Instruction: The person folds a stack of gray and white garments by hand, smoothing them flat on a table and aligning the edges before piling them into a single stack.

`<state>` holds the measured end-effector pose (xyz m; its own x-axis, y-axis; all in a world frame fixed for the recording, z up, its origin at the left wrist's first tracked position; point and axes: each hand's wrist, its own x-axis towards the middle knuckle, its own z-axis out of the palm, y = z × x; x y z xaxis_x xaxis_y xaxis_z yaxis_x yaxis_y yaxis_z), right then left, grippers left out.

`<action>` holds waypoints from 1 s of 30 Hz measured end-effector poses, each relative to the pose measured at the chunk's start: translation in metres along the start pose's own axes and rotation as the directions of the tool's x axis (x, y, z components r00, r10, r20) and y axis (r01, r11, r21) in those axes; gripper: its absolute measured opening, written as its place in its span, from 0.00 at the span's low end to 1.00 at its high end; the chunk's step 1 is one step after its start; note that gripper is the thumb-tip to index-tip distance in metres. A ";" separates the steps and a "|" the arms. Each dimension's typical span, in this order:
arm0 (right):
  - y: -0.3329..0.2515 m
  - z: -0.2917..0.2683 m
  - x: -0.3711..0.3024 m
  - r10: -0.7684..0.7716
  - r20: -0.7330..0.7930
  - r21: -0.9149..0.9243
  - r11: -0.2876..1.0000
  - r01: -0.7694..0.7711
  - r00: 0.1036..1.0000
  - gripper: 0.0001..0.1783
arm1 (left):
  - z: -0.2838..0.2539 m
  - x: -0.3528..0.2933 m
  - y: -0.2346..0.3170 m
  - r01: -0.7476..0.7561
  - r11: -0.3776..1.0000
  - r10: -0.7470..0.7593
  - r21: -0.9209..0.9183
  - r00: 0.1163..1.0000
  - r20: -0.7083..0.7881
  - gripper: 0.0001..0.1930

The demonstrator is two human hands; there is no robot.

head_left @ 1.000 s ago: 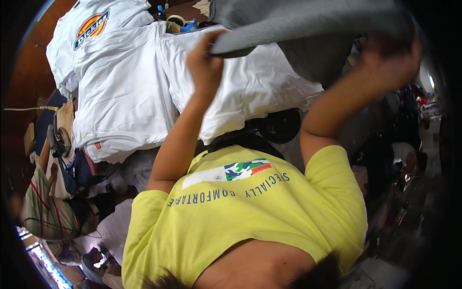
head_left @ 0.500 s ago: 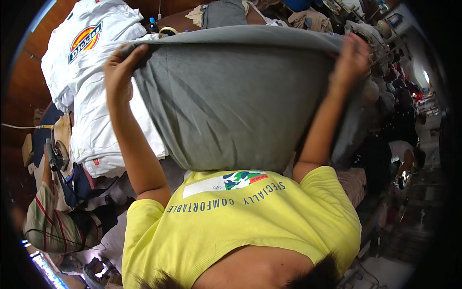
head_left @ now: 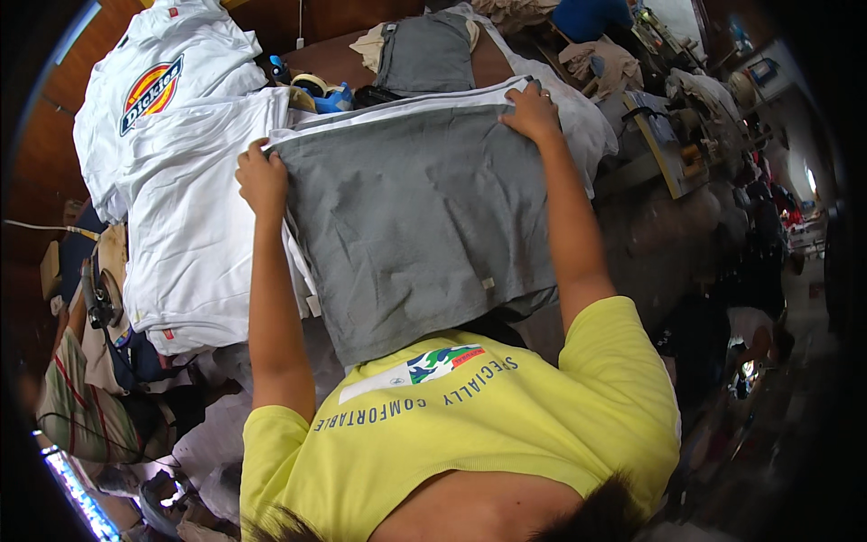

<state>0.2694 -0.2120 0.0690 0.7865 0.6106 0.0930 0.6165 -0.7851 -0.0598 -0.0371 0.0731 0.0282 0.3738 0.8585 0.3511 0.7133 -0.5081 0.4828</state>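
A grey garment [head_left: 415,217] lies spread in front of me, somewhat creased, its near edge against my yellow shirt. A small pale label shows low on it. At its far left corner, my left hand [head_left: 262,185] is closed on the cloth, thumb on top. My right hand [head_left: 533,113] pinches the far right corner; a ring shows on one finger. White cloth [head_left: 388,110] peeks out beneath the far edge between my hands. Directly left of my left hand lie white T-shirts [head_left: 194,217], the farther one with a colourful chest print.
Beyond the garment sit a tape roll [head_left: 312,85] and a blue tape dispenser [head_left: 334,98]. A folded grey garment [head_left: 424,54] lies farther back. At left, another person in a striped top [head_left: 86,388] has a hand by an iron [head_left: 99,303]. A wood-edged board [head_left: 657,135] stands right.
The grey garment was raised and billowing between my hands; now it lies lower and flatter. My right hand has come inward to the left, and my left hand has moved nearer to me.
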 end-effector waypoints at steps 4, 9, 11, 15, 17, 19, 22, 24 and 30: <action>0.013 -0.015 0.005 -0.298 0.120 -0.041 0.952 0.305 0.947 0.20 | 0.024 -0.014 0.008 -0.010 0.988 -0.013 -0.155 0.989 -0.149 0.12; 0.035 -0.030 0.014 -0.528 0.348 0.472 0.813 0.342 0.775 0.19 | 0.026 -0.014 0.005 -0.030 0.978 0.001 -0.208 0.991 -0.136 0.12; 0.041 -0.040 0.012 -0.516 0.323 0.640 0.737 0.218 0.793 0.20 | 0.023 -0.016 0.005 -0.025 0.981 -0.002 -0.191 0.990 -0.140 0.12; 0.068 -0.048 0.036 -0.364 0.356 0.793 0.606 -0.071 0.861 0.17 | 0.023 -0.015 0.009 -0.019 0.986 -0.004 -0.163 0.991 -0.136 0.12; 0.075 -0.027 0.052 -0.350 0.177 0.801 0.594 0.072 0.920 0.16 | 0.024 -0.014 0.010 -0.007 0.986 -0.012 -0.167 0.993 -0.115 0.12; 0.072 -0.003 0.061 -0.331 0.112 0.635 0.749 0.189 0.937 0.12 | 0.021 -0.012 0.010 0.022 0.981 -0.037 -0.190 0.997 -0.072 0.12; 0.053 0.007 0.083 -0.162 0.262 0.167 0.979 0.120 0.952 0.13 | 0.016 -0.013 0.024 -0.003 0.941 0.060 0.338 0.985 -0.159 0.13; 0.011 -0.006 0.092 -0.184 0.017 -0.094 0.978 0.185 0.983 0.15 | 0.006 -0.009 0.051 -0.132 0.930 0.209 0.344 0.958 -0.197 0.14; -0.068 0.057 0.169 -0.430 0.201 0.206 0.897 0.391 0.880 0.21 | 0.052 -0.012 0.074 -0.355 0.872 0.381 0.336 0.925 -0.012 0.14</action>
<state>0.3621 -0.0497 0.0324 0.4343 0.8960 -0.0924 0.8683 -0.4437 -0.2218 0.0423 0.0290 0.0177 0.6103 0.5996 0.5177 0.6889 -0.7244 0.0269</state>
